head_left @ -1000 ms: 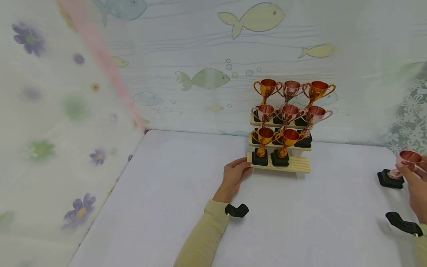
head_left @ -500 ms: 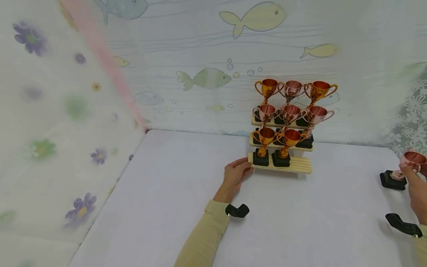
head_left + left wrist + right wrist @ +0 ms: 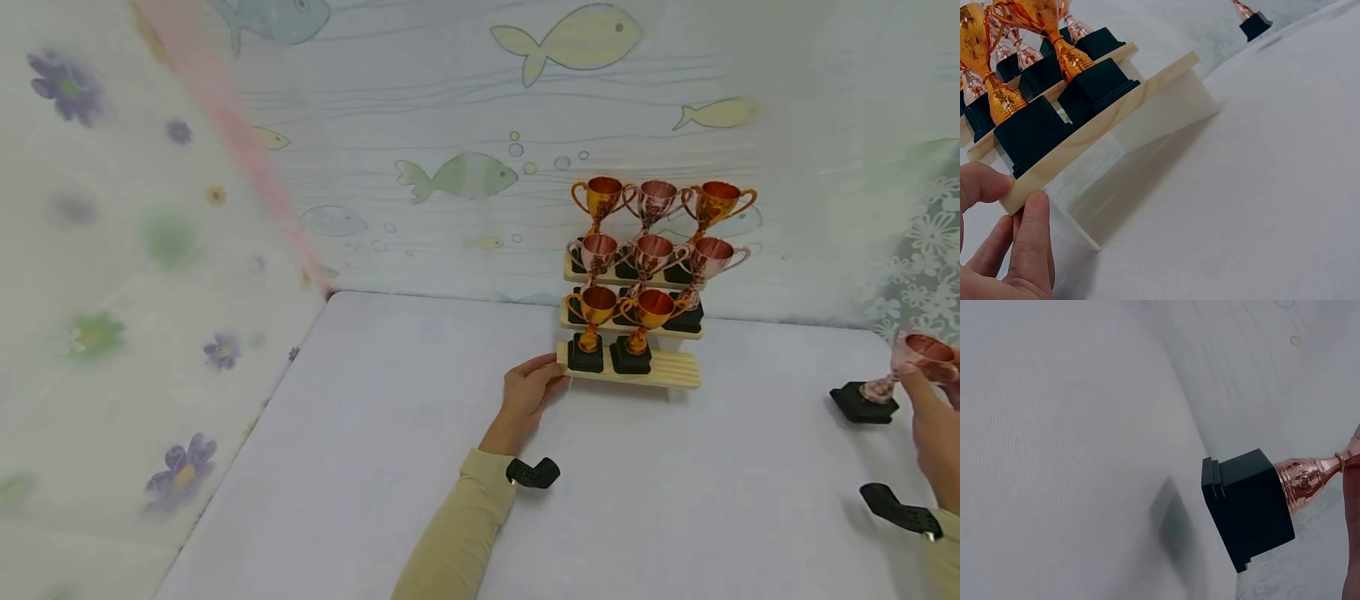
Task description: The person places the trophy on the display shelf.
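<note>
My left hand [image 3: 527, 395] pinches the left end of the lowest board of a three-tier wooden display stand [image 3: 675, 370]. In the left wrist view the thumb lies on top of the board, the fingers beneath it. Two gold trophy cups [image 3: 588, 353] stand at the left and middle of that board; its right end is bare wood. At the far right, my right hand [image 3: 934, 437] grips a rose-gold trophy cup [image 3: 877, 390] by its bowl. The cup is tilted, its black base [image 3: 1250, 509] pointing left and held above the table, over its shadow.
Three rose-gold cups [image 3: 654, 250] fill the middle tier. On the top tier, a rose-gold cup [image 3: 657, 200] stands between two gold ones. The stand is near the back edge of the white table [image 3: 420, 375], before a fish-patterned wall cover [image 3: 450, 92].
The rose-gold cup in my right hand has tilted further, its base swinging left. My left hand keeps its grip on the stand, which stays in place.
</note>
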Available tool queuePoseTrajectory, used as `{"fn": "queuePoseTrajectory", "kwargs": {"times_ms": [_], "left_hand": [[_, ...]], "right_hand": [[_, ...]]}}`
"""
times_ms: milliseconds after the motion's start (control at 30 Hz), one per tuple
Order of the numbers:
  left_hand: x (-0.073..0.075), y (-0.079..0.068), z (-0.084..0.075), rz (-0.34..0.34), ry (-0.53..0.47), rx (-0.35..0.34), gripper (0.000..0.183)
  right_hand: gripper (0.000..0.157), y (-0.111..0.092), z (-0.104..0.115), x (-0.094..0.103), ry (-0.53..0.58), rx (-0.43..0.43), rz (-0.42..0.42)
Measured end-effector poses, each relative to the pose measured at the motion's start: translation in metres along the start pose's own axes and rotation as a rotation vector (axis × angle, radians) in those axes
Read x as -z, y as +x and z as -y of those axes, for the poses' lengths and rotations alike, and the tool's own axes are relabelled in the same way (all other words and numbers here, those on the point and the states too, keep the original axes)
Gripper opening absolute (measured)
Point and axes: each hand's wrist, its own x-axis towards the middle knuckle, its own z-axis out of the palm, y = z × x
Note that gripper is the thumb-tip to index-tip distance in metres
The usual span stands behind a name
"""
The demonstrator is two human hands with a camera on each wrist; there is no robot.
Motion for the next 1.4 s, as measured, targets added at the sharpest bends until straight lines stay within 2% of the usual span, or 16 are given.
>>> {"fn": "queuePoseTrajectory", "kwargs": {"times_ms": [133, 267, 367, 567, 667, 1200, 1400], "left_hand": [[0.001, 0.002, 0.001, -0.002, 0.001, 0.005, 0.032], [0.001, 0.003, 0.002, -0.002, 0.0, 0.0, 0.032], [0.001, 0.003, 0.002, -0.003, -0.001, -0.002, 0.033], [0.001, 0.004, 0.003, -0.006, 0.0, -0.005, 0.033], [0.001, 0.004, 0.003, -0.007, 0.0, -0.005, 0.033], [0.002, 0.004, 0.003, -0.005, 0.011, 0.001, 0.034], [0.002, 0.002, 0.002, 0.005, 0.019, 0.0, 0.034]], "right_hand": [[0.049, -0.006, 0.01, -0.002, 0.036, -0.038, 0.025], [0.049, -0.012, 0.015, -0.006, 0.068, 0.014, 0.051], [0.049, -0.015, 0.015, -0.01, 0.085, 0.126, 0.077], [0.047, -0.023, 0.015, -0.019, 0.131, 0.412, 0.114], [0.047, -0.028, 0.02, -0.023, 0.14, 0.476, 0.142], [0.048, -0.055, 0.049, -0.044, 0.238, 0.618, 0.324], [0.05, -0.06, 0.058, -0.05, 0.277, 0.661, 0.437]]}}
